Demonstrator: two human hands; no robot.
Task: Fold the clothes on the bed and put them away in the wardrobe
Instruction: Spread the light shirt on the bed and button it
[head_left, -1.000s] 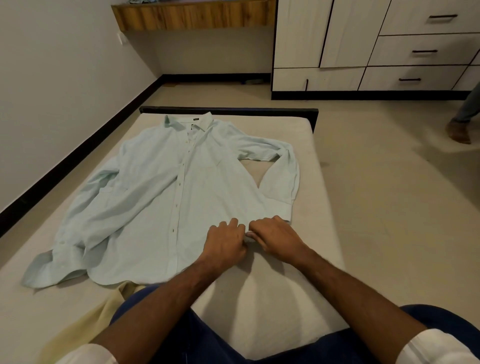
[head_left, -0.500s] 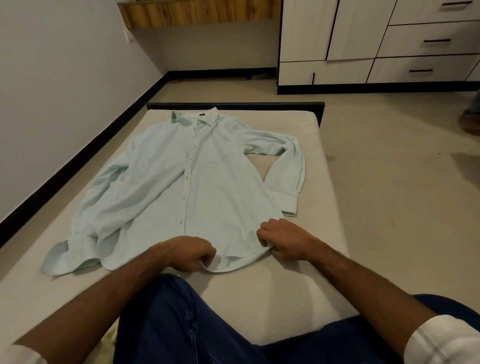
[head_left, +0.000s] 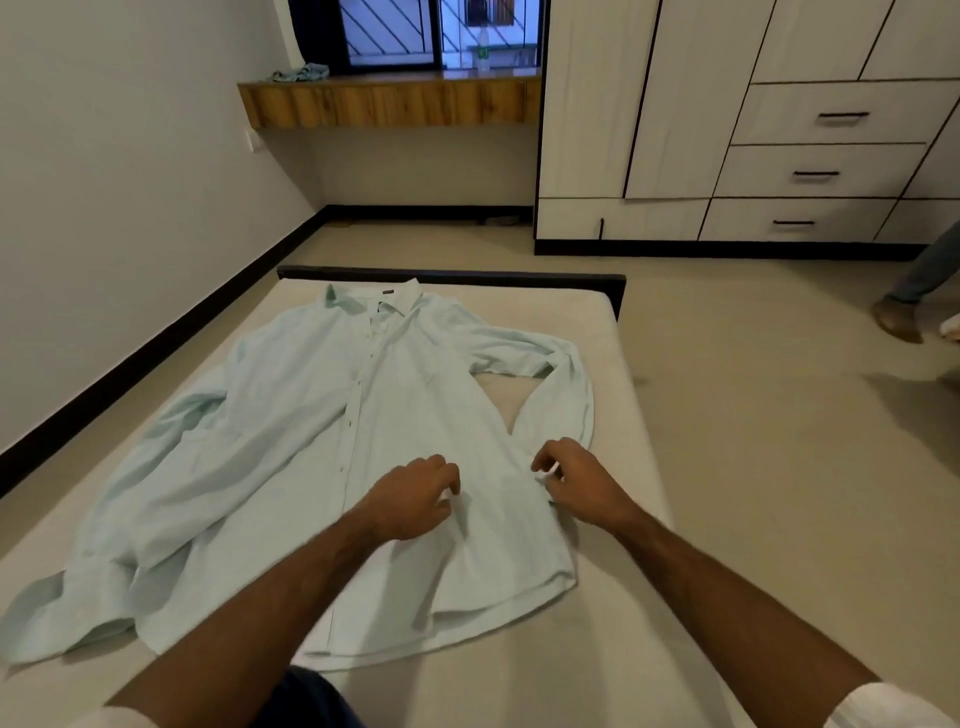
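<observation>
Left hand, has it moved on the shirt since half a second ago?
Yes. The left hand has gone from the hem up the shirt, toward the collar and the bed's far end.

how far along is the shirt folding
Done: the pale shirt lies spread, buttoned, front up on the bed. In hand: left hand and right hand are on its lower right side. Left: every fold, then the wardrobe, doors shut.
</observation>
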